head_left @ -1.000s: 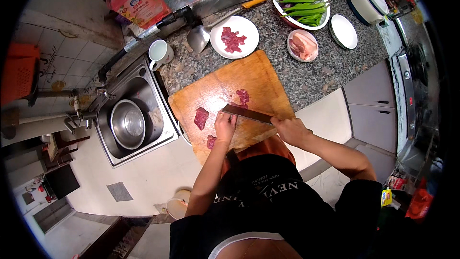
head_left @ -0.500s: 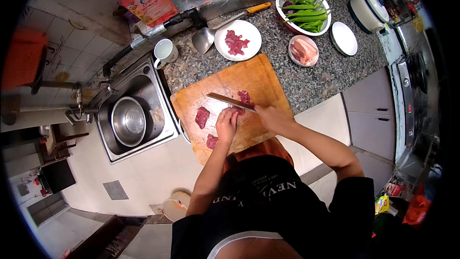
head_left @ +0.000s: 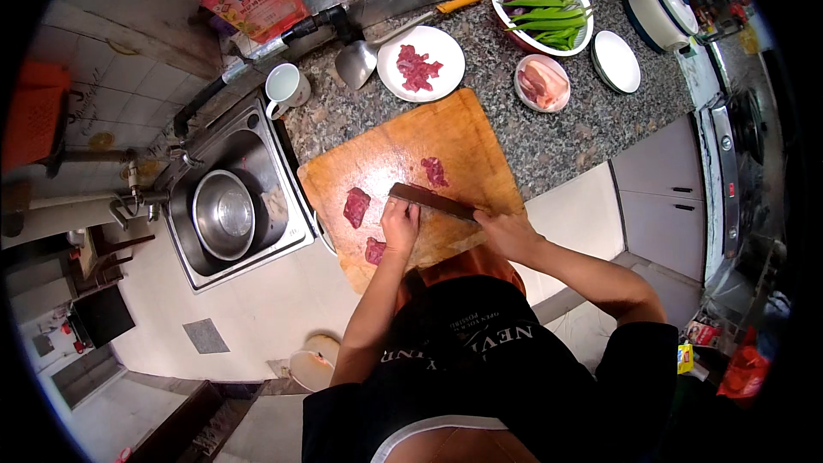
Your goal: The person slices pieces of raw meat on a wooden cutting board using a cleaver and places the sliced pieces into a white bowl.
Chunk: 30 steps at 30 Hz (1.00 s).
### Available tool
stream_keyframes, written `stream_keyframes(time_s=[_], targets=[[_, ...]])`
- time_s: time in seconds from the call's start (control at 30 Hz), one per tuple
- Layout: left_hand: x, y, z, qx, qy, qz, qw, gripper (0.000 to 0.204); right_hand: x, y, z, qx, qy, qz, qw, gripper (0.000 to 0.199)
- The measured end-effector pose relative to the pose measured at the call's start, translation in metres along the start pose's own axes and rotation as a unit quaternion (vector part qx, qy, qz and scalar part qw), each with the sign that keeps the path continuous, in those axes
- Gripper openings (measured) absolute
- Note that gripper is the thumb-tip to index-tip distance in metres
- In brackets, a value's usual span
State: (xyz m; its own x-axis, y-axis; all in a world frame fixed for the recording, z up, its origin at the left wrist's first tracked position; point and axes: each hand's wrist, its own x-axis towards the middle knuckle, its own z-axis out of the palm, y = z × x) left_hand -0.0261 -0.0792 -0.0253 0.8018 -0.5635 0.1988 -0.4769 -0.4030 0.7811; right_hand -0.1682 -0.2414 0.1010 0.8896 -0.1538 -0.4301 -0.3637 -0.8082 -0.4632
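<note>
On the wooden cutting board (head_left: 471,137), my right hand (head_left: 511,236) grips the handle of a broad-bladed kitchen knife (head_left: 437,202). The blade slants up to the left, its far end right at the fingers of my left hand (head_left: 399,225). Those fingers are curled and closed at a piece of raw red meat, which blade and fingers hide now. Beyond the blade lies a small heap of cut meat (head_left: 435,171). Left of my left hand sit a larger chunk of meat (head_left: 357,207) and a smaller chunk (head_left: 375,250).
Behind the board stands a white plate (head_left: 390,77) with cut meat; a spatula (head_left: 356,64) and mug (head_left: 288,86) are left of it. Farther right are a bowl of pale pink meat (head_left: 543,84), a basket of green peppers (head_left: 549,21) and white plates (head_left: 616,62). A sink (head_left: 291,236) adjoins at left.
The knife has come nearer to me and turned, its blade now lying lower across my left fingertips. The meat that showed at those fingertips is now covered. The view has shifted slightly.
</note>
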Motion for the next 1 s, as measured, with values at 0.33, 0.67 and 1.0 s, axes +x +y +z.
stream_keyframes(time_s=[0.33,0.67,1.0], targets=[[0.002,0.003,0.002,0.015,0.006,0.012,1.000,0.009,0.070,-0.034,0.003,0.011,-0.008,-0.015,1.000,0.015],[0.005,0.005,-0.002,0.013,0.010,0.034,0.999,0.010,0.008,-0.016,-0.033,0.006,-0.064,0.023,0.998,0.017],[0.002,0.005,-0.003,0.008,0.005,0.019,1.000,0.009,0.079,-0.037,0.013,0.021,-0.014,-0.019,1.000,0.016]])
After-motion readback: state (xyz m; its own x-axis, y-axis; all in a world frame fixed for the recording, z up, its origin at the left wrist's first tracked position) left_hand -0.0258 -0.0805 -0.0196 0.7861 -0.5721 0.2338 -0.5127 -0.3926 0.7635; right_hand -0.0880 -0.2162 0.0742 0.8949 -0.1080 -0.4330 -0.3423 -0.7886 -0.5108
